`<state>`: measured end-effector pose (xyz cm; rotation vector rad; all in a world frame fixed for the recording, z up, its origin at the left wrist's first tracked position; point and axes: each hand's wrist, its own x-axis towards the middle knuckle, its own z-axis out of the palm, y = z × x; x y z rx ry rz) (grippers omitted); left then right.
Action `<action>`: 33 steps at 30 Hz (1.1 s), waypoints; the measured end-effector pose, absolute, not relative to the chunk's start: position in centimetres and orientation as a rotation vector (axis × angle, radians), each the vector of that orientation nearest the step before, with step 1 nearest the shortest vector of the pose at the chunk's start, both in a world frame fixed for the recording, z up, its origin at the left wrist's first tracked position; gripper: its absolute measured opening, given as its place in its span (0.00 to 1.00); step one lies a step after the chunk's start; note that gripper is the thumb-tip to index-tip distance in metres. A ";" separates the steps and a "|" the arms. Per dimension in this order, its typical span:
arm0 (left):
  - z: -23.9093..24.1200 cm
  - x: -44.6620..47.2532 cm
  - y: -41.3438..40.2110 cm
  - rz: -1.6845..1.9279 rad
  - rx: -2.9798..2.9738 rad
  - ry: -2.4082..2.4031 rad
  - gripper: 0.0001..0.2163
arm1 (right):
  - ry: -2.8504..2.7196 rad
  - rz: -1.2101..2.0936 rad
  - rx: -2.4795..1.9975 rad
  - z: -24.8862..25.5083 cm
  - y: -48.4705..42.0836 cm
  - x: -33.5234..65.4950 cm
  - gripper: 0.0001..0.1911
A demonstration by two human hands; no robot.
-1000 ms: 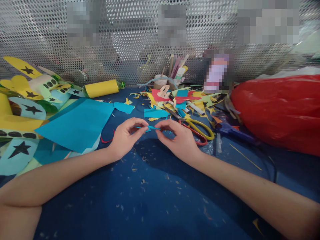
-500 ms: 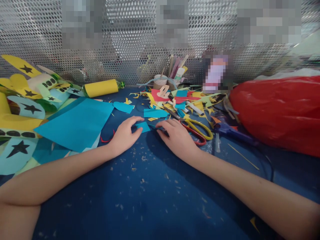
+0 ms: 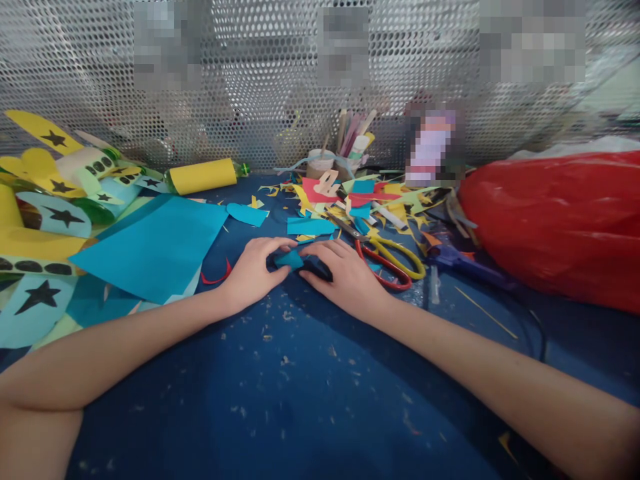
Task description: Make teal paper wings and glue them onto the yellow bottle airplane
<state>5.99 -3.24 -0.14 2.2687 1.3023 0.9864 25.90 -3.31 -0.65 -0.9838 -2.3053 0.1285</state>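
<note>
Both hands meet over the middle of the blue table around a small piece of blue paper (image 3: pixel 290 259), which looks bent. My left hand (image 3: pixel 255 270) pinches its left side between thumb and fingers. On the other side, the fingers and thumb of my right hand (image 3: pixel 347 272) close on the paper's right edge; the fingers partly cover it. Scissors (image 3: pixel 387 257) with red and yellow handles lie just beyond my right hand. A flat blue paper strip (image 3: pixel 311 227) rests behind the hands, and a rounded blue cutout (image 3: pixel 247 215) is farther left.
A large blue sheet (image 3: pixel 160 250) and star-marked paper-covered bottles (image 3: pixel 100 180) fill the left. A yellow-wrapped bottle (image 3: pixel 203 177) lies behind. Paper scraps (image 3: pixel 325 190) spread before a perforated metal screen (image 3: pixel 260 87). To the right are a purple glue gun (image 3: pixel 465 263) and a red bag (image 3: pixel 555 227).
My right hand has shifted slightly left, and the two hands are closer together. The small blue paper, flatter before, now looks bent between them.
</note>
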 end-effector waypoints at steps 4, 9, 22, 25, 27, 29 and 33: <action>0.1 6.1 -3.6 1.006 2.231 1.181 0.19 | -2.206 0.348 -0.978 -0.2 -3.6 25.7 0.07; 0.3 6.3 -4.0 0.976 2.145 1.156 0.19 | -2.133 0.513 -1.010 0.1 -3.6 25.7 0.03; 0.6 6.3 -3.5 0.947 1.999 1.134 0.16 | -2.367 0.180 -0.764 -0.1 -4.3 25.7 0.18; 0.7 6.4 -3.5 0.905 1.998 1.100 0.16 | -2.409 0.125 -0.705 -0.2 -4.4 25.7 0.09; 0.8 6.4 -3.5 0.886 2.015 1.098 0.14 | -2.394 0.118 -0.712 -0.3 -4.3 25.7 0.07; 0.8 6.4 -3.5 0.889 2.020 1.106 0.13 | -2.383 0.125 -0.727 -0.4 -4.3 25.7 0.09; 0.6 6.4 -3.4 0.915 2.004 1.096 0.15 | -2.378 0.115 -0.740 -0.4 -4.3 25.7 0.13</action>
